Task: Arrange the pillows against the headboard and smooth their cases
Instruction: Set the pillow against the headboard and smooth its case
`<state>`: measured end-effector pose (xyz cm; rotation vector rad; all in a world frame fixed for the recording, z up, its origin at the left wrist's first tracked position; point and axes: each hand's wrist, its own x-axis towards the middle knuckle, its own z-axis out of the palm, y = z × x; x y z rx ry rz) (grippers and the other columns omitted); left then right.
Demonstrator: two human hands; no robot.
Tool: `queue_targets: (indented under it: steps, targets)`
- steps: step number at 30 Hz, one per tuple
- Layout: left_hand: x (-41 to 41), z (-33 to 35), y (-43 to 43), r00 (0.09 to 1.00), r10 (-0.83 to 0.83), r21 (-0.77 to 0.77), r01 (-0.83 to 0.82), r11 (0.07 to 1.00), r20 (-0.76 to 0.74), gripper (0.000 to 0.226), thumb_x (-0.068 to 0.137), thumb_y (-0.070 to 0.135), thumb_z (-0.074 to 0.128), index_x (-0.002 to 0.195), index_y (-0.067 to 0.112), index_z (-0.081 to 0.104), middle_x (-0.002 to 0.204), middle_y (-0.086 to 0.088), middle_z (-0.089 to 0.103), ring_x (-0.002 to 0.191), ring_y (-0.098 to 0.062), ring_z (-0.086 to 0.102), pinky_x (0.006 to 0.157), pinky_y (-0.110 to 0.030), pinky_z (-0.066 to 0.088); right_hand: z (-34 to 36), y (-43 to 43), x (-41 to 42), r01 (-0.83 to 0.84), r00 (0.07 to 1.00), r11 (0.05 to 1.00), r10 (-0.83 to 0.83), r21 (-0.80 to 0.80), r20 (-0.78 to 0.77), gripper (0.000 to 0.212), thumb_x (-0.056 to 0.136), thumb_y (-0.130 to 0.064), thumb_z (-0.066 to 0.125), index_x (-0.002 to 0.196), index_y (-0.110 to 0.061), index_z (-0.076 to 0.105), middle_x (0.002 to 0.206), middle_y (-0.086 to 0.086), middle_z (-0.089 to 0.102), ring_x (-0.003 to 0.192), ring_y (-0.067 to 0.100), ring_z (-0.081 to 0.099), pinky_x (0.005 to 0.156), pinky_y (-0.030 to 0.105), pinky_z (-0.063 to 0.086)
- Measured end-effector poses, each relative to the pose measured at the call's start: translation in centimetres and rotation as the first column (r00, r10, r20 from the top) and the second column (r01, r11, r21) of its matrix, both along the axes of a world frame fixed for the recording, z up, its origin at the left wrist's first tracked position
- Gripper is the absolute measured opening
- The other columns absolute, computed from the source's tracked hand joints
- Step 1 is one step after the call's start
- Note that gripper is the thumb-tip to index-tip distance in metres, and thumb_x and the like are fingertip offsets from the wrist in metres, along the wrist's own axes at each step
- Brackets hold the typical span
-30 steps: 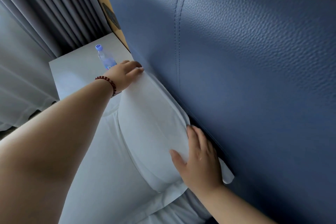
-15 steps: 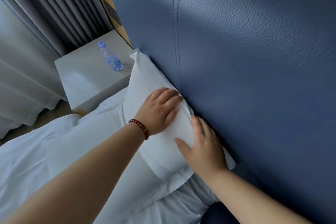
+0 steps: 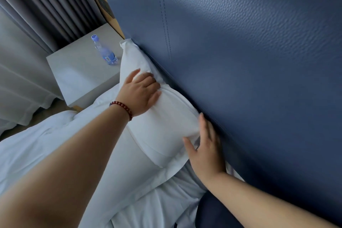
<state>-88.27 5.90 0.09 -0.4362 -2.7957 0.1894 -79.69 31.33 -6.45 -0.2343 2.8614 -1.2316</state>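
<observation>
The pillow stood on edge on the bed, its long side touching the headboard at 2 o'clock. My left hand, at the far corner a second before, had swept back to the middle. It now pressed near the upper end, fingers loosely spread and gripping nothing. My right hand lay flat and open at 5 o'clock, steadying the near edge. I judged placement done and smoothing underway. A bottle stood on the surface at 10 o'clock.

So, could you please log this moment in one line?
step: smooth pillow | left hand: pressing on pillow | right hand: at pillow end, beside headboard
</observation>
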Motion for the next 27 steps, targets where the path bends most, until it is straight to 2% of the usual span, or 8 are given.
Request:
queue_targets:
  steps: [3, 8, 11, 13, 18, 22, 25, 27]
  targets:
    - [0.3, 0.3, -0.7, 0.997, 0.075, 0.017, -0.075, 0.997, 0.0, 0.04, 0.1, 0.036, 0.034, 0.106, 0.019, 0.07, 0.107, 0.002, 0.068, 0.119, -0.022, 0.057, 0.114, -0.05, 0.025, -1.0, 1.0, 1.7, 0.06, 0.994, 0.998, -0.057, -0.034, 0.095, 0.065, 0.087, -0.056, 0.054, 0.135, -0.012, 0.051, 0.132, 0.005, 0.053, 0.12, 0.027, 0.051, 0.098, 0.038, 0.045]
    - [0.5, 0.7, -0.6, 0.993, 0.109, 0.046, -0.111, 0.993, 0.044, 0.044, 0.101, 0.038, 0.029, 0.113, 0.02, 0.068, 0.113, 0.003, 0.066, 0.124, -0.021, 0.054, 0.116, -0.049, 0.016, 0.4, 0.4, 2.0, 0.049, 0.986, 0.99, -0.07, -0.135, -0.154, 0.081, 0.089, -0.057, 0.052, 0.153, -0.014, 0.026, 0.157, 0.007, 0.028, 0.143, 0.022, 0.025, 0.113, 0.041, 0.03]
    - [0.3, 0.1, 0.5, 0.988, 0.123, 0.093, -0.132, 0.987, 0.093, 0.048, 0.101, 0.04, 0.026, 0.12, 0.021, 0.065, 0.12, 0.003, 0.064, 0.13, -0.02, 0.049, 0.117, -0.049, 0.016, 1.8, 0.2, 0.7, -0.117, 0.924, 0.991, 0.087, -0.059, -0.372, 0.072, 0.094, -0.05, 0.051, 0.15, -0.008, 0.032, 0.158, 0.011, 0.028, 0.147, 0.025, 0.026, 0.118, 0.038, 0.024]
    - [0.3, -0.5, 1.1, 0.982, 0.135, 0.142, -0.153, 0.978, 0.129, 0.05, 0.101, 0.042, 0.025, 0.126, 0.019, 0.062, 0.127, 0.001, 0.061, 0.133, -0.022, 0.045, 0.116, -0.05, 0.021, 1.8, 0.2, -0.6, -0.141, 0.899, 0.989, 0.147, 0.044, -0.413, 0.069, 0.096, -0.048, 0.049, 0.149, -0.006, 0.036, 0.158, 0.011, 0.031, 0.146, 0.025, 0.029, 0.117, 0.036, 0.025]
    - [0.8, -1.4, 1.8, 0.97, 0.17, 0.183, -0.202, 0.962, 0.176, 0.055, 0.101, 0.045, 0.02, 0.134, 0.02, 0.057, 0.137, 0.001, 0.055, 0.14, -0.021, 0.037, 0.118, -0.047, 0.02, 0.1, -0.1, 1.2, -0.025, 0.993, 0.994, 0.012, -0.106, -0.12, 0.077, 0.093, -0.052, 0.05, 0.155, -0.021, 0.019, 0.163, -0.005, 0.016, 0.147, 0.012, 0.021, 0.117, 0.035, 0.024]
    - [0.9, -1.4, 2.2, 0.963, 0.179, 0.174, -0.215, 0.961, 0.201, 0.057, 0.101, 0.046, 0.017, 0.136, 0.021, 0.055, 0.139, 0.002, 0.054, 0.142, -0.021, 0.035, 0.119, -0.047, 0.019, 0.3, -0.2, 1.9, 0.043, 0.991, 0.931, 0.007, -0.362, 0.137, 0.079, 0.094, -0.032, 0.063, 0.155, -0.031, 0.013, 0.16, -0.021, 0.008, 0.146, -0.002, 0.017, 0.117, 0.037, 0.03]
    - [0.9, -1.2, 2.2, 0.959, 0.194, 0.173, -0.231, 0.958, 0.208, 0.059, 0.1, 0.047, 0.015, 0.137, 0.022, 0.054, 0.141, 0.002, 0.053, 0.143, -0.02, 0.033, 0.12, -0.045, 0.017, 1.0, -0.6, 2.3, 0.256, 0.944, 0.851, -0.117, -0.459, 0.309, 0.077, 0.089, -0.033, 0.067, 0.153, -0.03, 0.024, 0.158, -0.01, 0.024, 0.141, 0.01, 0.034, 0.114, 0.034, 0.036]
    - [0.8, -0.9, 2.3, 0.955, 0.202, 0.176, -0.242, 0.954, 0.218, 0.061, 0.099, 0.048, 0.013, 0.138, 0.023, 0.052, 0.143, 0.002, 0.051, 0.143, -0.02, 0.031, 0.12, -0.045, 0.015, 1.3, -0.5, 3.1, 0.342, 0.898, 0.839, -0.159, -0.423, 0.409, 0.078, 0.089, -0.032, 0.068, 0.153, -0.03, 0.023, 0.156, -0.001, 0.025, 0.138, 0.016, 0.039, 0.111, 0.031, 0.035]
